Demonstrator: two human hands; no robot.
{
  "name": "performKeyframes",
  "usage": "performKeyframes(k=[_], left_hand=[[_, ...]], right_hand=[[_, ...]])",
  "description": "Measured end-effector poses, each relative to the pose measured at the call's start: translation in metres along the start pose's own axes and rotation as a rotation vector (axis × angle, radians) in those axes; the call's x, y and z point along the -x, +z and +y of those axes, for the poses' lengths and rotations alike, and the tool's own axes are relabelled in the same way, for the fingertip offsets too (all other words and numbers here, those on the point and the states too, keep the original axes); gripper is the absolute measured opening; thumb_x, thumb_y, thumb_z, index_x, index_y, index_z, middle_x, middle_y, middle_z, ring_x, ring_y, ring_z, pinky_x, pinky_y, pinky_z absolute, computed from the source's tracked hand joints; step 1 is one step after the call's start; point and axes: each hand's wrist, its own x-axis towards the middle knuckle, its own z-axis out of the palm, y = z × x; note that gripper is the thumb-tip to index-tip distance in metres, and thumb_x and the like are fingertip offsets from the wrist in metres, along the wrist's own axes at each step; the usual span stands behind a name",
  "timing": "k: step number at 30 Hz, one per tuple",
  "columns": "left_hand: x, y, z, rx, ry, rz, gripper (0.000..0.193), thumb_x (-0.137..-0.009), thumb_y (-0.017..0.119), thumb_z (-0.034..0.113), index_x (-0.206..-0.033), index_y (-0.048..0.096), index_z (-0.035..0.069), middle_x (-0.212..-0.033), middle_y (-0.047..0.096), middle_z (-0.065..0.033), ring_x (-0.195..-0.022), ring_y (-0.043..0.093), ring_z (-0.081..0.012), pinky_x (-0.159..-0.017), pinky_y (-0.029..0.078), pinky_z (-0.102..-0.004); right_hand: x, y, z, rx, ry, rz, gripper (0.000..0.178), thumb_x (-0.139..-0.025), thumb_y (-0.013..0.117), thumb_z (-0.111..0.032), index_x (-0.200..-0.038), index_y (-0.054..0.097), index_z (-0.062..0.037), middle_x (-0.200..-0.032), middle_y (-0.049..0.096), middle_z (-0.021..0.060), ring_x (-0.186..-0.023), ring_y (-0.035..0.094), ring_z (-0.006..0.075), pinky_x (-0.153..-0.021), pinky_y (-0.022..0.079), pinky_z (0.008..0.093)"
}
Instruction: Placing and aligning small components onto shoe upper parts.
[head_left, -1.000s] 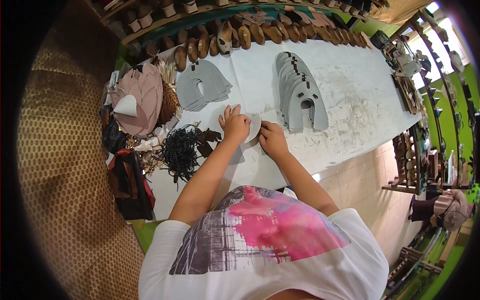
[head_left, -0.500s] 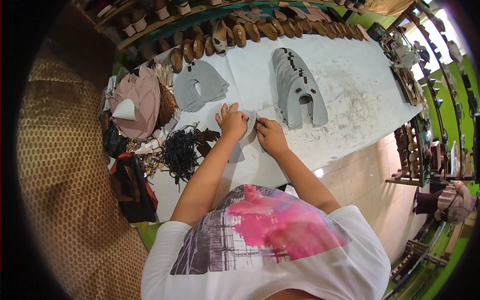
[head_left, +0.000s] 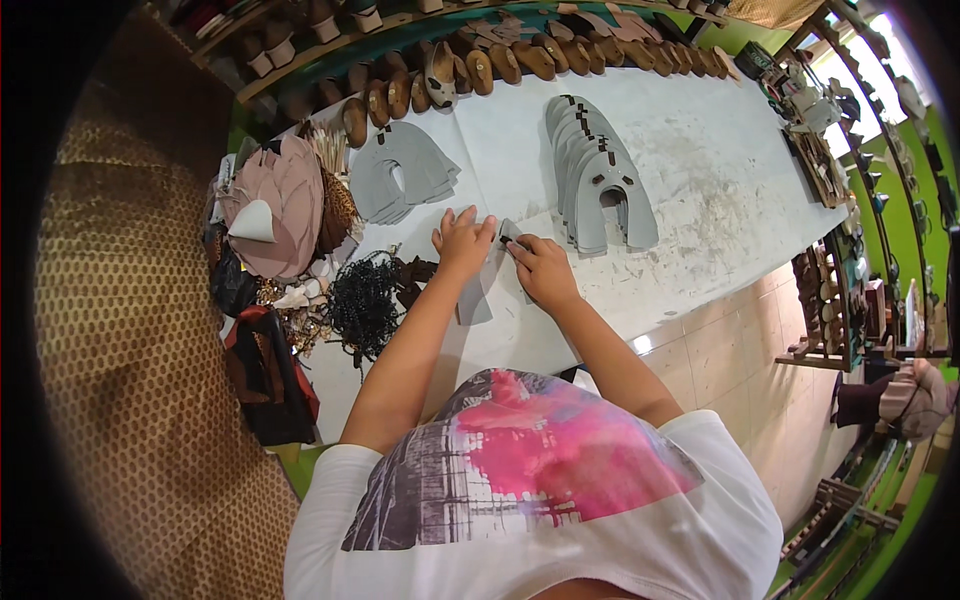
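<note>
A grey curved shoe-upper piece [head_left: 476,303] lies flat on the white table between my forearms, partly under my hands. My left hand [head_left: 464,246] rests over it with the fingers spread. With fingers pinched together, my right hand [head_left: 543,272] grips a small dark strip [head_left: 508,239] at the piece's far end; the fingers hide part of it. Beyond my left hand lies a fanned stack of grey U-shaped shoe uppers [head_left: 372,180]. A second overlapped row of grey uppers [head_left: 620,195], bearing small dark brown tabs, lies farther right.
Black braided cords [head_left: 363,308] lie left of my left forearm. Behind them is a pile of pinkish-brown cut pieces [head_left: 285,200]. Wooden shoe lasts [head_left: 505,65] line the table's far edge. Racks of shoes [head_left: 825,310] stand at the right.
My left thumb has moved off the grey piece's curved edge, which now lies lower. My right hand has turned slightly, and the dark strip at its fingertips shows more.
</note>
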Motion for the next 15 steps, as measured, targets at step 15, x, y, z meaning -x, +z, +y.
performKeyframes(k=[15], left_hand=[[-0.018,-0.009,-0.008,0.003,-0.082,-0.381,0.045,-0.083,0.044,0.041,-0.104,0.062,0.005,-0.15,0.007,-0.0047,-0.136,-0.001,-0.0341,-0.102,-0.002,-0.0608]], right_hand=[[-0.001,0.001,0.0,0.024,-0.047,0.051,0.026,-0.073,0.056,-0.004,-0.098,0.066,-0.0078,-0.099,0.059,0.0083,-0.084,0.056,0.0255,-0.076,0.044,0.036]])
